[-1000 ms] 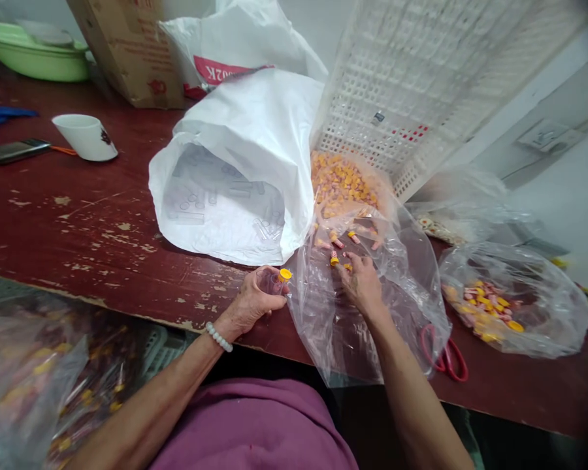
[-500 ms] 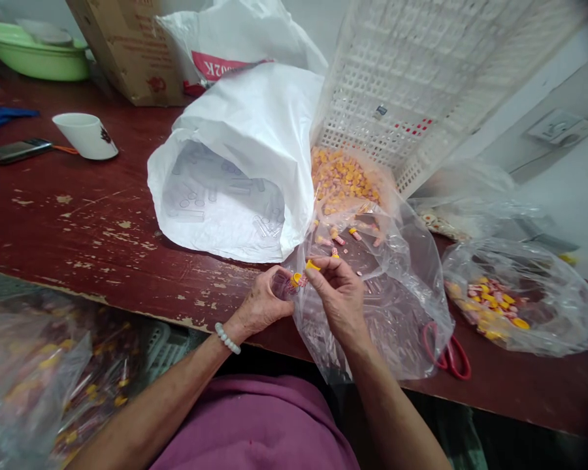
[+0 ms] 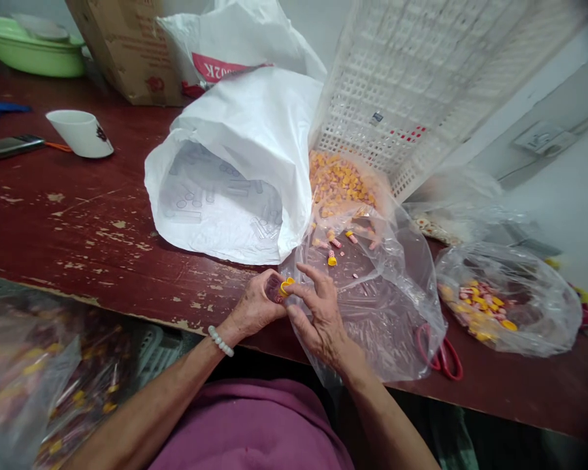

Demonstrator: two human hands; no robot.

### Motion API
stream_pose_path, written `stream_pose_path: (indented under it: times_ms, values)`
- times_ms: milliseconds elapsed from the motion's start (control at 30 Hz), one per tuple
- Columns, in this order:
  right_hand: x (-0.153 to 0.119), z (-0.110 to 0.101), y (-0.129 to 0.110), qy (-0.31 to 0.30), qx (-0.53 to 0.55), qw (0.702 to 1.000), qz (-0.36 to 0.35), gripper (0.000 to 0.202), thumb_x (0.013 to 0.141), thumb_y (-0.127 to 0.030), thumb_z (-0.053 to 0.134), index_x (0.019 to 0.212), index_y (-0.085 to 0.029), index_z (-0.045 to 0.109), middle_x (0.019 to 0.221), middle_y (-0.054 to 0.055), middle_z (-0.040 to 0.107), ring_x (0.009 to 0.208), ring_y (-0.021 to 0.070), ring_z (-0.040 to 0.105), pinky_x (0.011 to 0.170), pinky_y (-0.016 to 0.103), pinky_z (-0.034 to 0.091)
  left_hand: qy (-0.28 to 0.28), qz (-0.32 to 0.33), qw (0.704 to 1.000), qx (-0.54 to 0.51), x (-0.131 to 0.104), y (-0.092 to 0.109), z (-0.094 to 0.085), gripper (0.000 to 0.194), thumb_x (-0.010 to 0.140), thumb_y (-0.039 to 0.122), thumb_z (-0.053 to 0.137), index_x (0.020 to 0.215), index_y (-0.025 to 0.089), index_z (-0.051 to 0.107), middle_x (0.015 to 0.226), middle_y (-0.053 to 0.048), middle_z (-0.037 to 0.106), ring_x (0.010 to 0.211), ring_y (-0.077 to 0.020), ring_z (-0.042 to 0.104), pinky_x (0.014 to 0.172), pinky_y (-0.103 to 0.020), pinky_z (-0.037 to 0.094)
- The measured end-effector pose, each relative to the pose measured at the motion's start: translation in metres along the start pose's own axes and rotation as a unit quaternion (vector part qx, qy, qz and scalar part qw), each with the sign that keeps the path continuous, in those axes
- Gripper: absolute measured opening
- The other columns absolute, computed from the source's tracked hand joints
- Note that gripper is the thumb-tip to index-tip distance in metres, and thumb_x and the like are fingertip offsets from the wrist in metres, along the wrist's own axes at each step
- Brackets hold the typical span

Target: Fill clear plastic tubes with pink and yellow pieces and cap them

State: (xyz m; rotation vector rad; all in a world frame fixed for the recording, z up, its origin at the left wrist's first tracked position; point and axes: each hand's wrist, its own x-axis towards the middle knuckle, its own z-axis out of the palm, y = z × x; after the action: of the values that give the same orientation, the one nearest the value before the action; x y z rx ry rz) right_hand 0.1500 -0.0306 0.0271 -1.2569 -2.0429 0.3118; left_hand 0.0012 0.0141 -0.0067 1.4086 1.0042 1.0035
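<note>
My left hand (image 3: 255, 307) is closed around a clear plastic tube (image 3: 273, 288) just above the table's front edge. At the tube's right end sits a yellow cap (image 3: 286, 286). The fingers of my right hand (image 3: 318, 313) are spread, the index fingertip touching the cap and the thumb lower down, apart from it. Beyond my hands, several pink-and-white pieces with yellow caps (image 3: 332, 260) lie loose on a clear plastic bag (image 3: 372, 326). A heap of yellow-capped pieces (image 3: 340, 186) fills the bag's far end. Left of it, a white sack (image 3: 245, 111) lies with its mouth open, clear tubes (image 3: 191, 215) inside.
Red-handled scissors (image 3: 445, 359) lie by the front edge. Further right is another clear bag (image 3: 543, 307) of capped pieces. A white plastic crate (image 3: 402, 85) leans at the back. A cup (image 3: 81, 134) and a phone (image 3: 12, 147) rest at left; filled bags (image 3: 24, 391) sit lower left.
My right hand has moved left to the tube's cap, and its pinch on a yellow piece has loosened into spread fingers. My left hand still holds the tube, slightly further left.
</note>
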Motion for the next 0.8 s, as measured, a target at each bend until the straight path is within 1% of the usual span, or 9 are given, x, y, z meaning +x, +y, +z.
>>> stream_pose_path:
  times_ms: [100, 167, 233, 333, 433, 533, 600, 700, 800]
  values:
    - [0.007, -0.001, 0.017, 0.004, 0.019, 1.000, 0.014, 0.027, 0.089, -0.036, 0.045, 0.109, -0.027, 0.062, 0.136, 0.006, 0.042, 0.122, 0.0219, 0.042, 0.101, 0.042, 0.035, 0.014, -0.019, 1.000, -0.004, 0.004, 0.002, -0.002, 0.029, 0.051, 0.010, 0.066, 0.078, 0.014, 0.055, 0.067, 0.003, 0.058, 0.061, -0.0099, 0.050, 0.058, -0.021, 0.040]
    - [0.018, -0.004, 0.043, 0.057, -0.001, 0.996, 0.071, 0.029, 0.092, -0.033, 0.038, 0.107, -0.023, 0.061, 0.124, 0.008, 0.054, 0.113, 0.0199, 0.050, 0.096, 0.039, 0.039, 0.036, -0.028, 0.999, -0.001, 0.006, 0.002, -0.004, 0.028, 0.051, 0.008, 0.062, 0.077, 0.014, 0.055, 0.067, 0.003, 0.059, 0.061, -0.0102, 0.052, 0.058, -0.021, 0.041]
    - [0.031, -0.007, 0.076, 0.108, -0.088, 0.978, 0.158, 0.030, 0.091, -0.032, 0.040, 0.108, -0.018, 0.060, 0.111, 0.011, 0.060, 0.106, 0.0213, 0.053, 0.092, 0.039, 0.041, 0.051, -0.035, 0.998, -0.001, 0.008, 0.002, -0.007, 0.027, 0.051, 0.007, 0.060, 0.078, 0.014, 0.056, 0.069, 0.002, 0.061, 0.061, -0.0106, 0.053, 0.057, -0.021, 0.041]
    - [0.043, -0.008, 0.119, 0.068, -0.217, 0.941, 0.250, 0.030, 0.082, -0.032, 0.055, 0.107, -0.015, 0.061, 0.109, 0.014, 0.061, 0.104, 0.0269, 0.052, 0.089, 0.042, 0.040, 0.048, -0.034, 0.998, -0.010, 0.008, 0.000, -0.009, 0.028, 0.052, 0.007, 0.059, 0.080, 0.014, 0.055, 0.071, 0.001, 0.062, 0.063, -0.0107, 0.054, 0.058, -0.021, 0.042]
    - [0.044, -0.010, 0.133, 0.046, -0.222, 0.936, 0.269, 0.025, 0.084, -0.029, 0.051, 0.100, -0.014, 0.062, 0.104, 0.014, 0.063, 0.098, 0.0243, 0.055, 0.085, 0.038, 0.041, 0.046, -0.028, 0.998, -0.010, 0.007, 0.000, -0.008, 0.031, 0.052, 0.007, 0.060, 0.082, 0.014, 0.054, 0.070, 0.002, 0.061, 0.062, -0.0105, 0.054, 0.058, -0.021, 0.042]
    - [0.038, -0.017, 0.110, 0.117, -0.137, 0.947, 0.264, 0.031, 0.090, -0.035, 0.043, 0.103, -0.012, 0.058, 0.100, 0.013, 0.064, 0.089, 0.0203, 0.058, 0.079, 0.034, 0.044, 0.042, -0.011, 0.999, 0.018, 0.006, 0.001, -0.006, 0.030, 0.052, 0.007, 0.061, 0.081, 0.015, 0.055, 0.070, 0.002, 0.060, 0.062, -0.0103, 0.053, 0.057, -0.020, 0.042]
    - [0.035, -0.024, 0.078, 0.131, -0.029, 0.970, 0.201, 0.029, 0.090, -0.038, 0.046, 0.102, -0.016, 0.059, 0.100, 0.010, 0.064, 0.089, 0.0185, 0.059, 0.080, 0.033, 0.045, 0.032, 0.013, 0.998, 0.053, 0.005, 0.002, -0.004, 0.030, 0.053, 0.008, 0.060, 0.082, 0.015, 0.055, 0.073, 0.001, 0.060, 0.064, -0.0108, 0.053, 0.058, -0.020, 0.041]
    - [0.032, -0.030, 0.028, 0.065, 0.056, 0.995, 0.059, 0.017, 0.089, -0.030, 0.050, 0.097, -0.021, 0.062, 0.100, 0.005, 0.061, 0.096, 0.0161, 0.057, 0.085, 0.031, 0.044, 0.005, 0.052, 0.993, 0.107, 0.002, 0.005, 0.000, 0.029, 0.057, 0.010, 0.061, 0.085, 0.015, 0.055, 0.077, 0.000, 0.060, 0.068, -0.0120, 0.053, 0.061, -0.022, 0.041]
    - [0.032, -0.029, -0.002, 0.013, 0.048, 0.999, -0.001, 0.015, 0.088, -0.023, 0.050, 0.098, -0.022, 0.063, 0.096, 0.005, 0.059, 0.091, 0.0148, 0.058, 0.081, 0.029, 0.046, -0.022, 0.090, 0.983, 0.157, -0.003, 0.008, 0.002, 0.025, 0.061, 0.011, 0.059, 0.085, 0.016, 0.053, 0.074, 0.002, 0.056, 0.064, -0.0106, 0.049, 0.058, -0.022, 0.036]
